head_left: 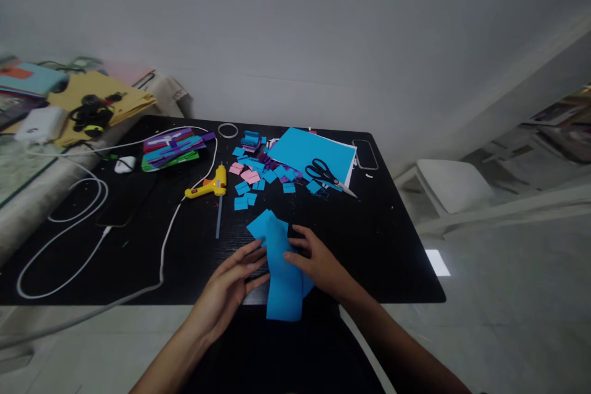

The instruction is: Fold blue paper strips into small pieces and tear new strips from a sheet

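Note:
A long blue paper strip (282, 277) stands in front of me at the table's near edge, its lower end jutting past it. My right hand (318, 258) is on its right side, the thumb laid across the strip's face and the fingers at its right edge. Open and with fingers apart, my left hand (237, 277) is at the strip's left edge; whether the fingertips touch it I cannot tell. More blue paper (258, 226) shows behind the strip, partly hidden by it.
On the black table (369, 240) lie small blue paper pieces (242, 202), pink pieces (250, 176), a yellow glue gun (212, 184) with a glue stick (219, 221), black-handled scissors (330, 177), blue sheets (314, 151), coloured strips (173, 148), a phone (124, 203) and a white cable (162, 258).

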A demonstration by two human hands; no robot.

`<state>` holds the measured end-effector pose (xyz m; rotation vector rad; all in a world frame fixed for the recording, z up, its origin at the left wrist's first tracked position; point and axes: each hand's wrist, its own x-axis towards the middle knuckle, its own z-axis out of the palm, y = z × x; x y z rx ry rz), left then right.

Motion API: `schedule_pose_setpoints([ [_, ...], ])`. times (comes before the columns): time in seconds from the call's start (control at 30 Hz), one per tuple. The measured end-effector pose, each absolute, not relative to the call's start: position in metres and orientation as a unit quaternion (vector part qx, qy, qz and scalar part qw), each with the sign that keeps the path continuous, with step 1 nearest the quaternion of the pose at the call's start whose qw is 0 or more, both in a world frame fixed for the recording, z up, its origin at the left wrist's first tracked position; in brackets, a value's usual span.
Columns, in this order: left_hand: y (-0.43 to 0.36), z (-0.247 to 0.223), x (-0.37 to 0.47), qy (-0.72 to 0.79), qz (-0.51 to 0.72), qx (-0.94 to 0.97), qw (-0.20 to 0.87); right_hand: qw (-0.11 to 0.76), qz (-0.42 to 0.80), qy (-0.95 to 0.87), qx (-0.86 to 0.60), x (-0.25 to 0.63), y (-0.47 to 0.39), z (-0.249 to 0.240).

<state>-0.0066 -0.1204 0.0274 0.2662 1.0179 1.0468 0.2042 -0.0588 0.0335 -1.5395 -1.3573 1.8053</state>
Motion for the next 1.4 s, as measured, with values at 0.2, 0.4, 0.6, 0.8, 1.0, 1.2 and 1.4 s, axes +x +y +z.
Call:
schedule_pose_setpoints([
  [0.2,-0.121,0.023,-0.009,0.456,0.469,0.146,0.742,0.224,0.629,-0.502,-0.550,0.205,-0.057,0.030],
  [0.4,-0.121,0.020,-0.008,0.470,0.470,0.151,0.731,0.269,0.591,-0.505,-0.569,0.203,-0.060,0.015],
  [0.6,-0.122,0.023,-0.006,0.477,0.463,0.163,0.729,0.287,0.582,-0.496,-0.577,0.200,-0.063,0.012],
  [0.8,-0.122,0.021,-0.004,0.489,0.463,0.166,0.720,0.331,0.614,-0.436,-0.569,0.199,-0.060,0.005],
  [1.0,-0.121,0.010,-0.001,0.544,0.460,0.286,0.641,0.315,0.650,-0.488,-0.491,0.198,-0.061,0.005],
  [1.2,-0.102,0.018,0.010,0.523,0.484,0.362,0.601,0.408,0.657,-0.476,-0.419,0.194,-0.058,0.026],
  [1.4,-0.066,0.049,0.015,0.488,0.464,0.568,0.473,0.496,0.551,-0.555,-0.377,0.183,-0.040,0.054],
])
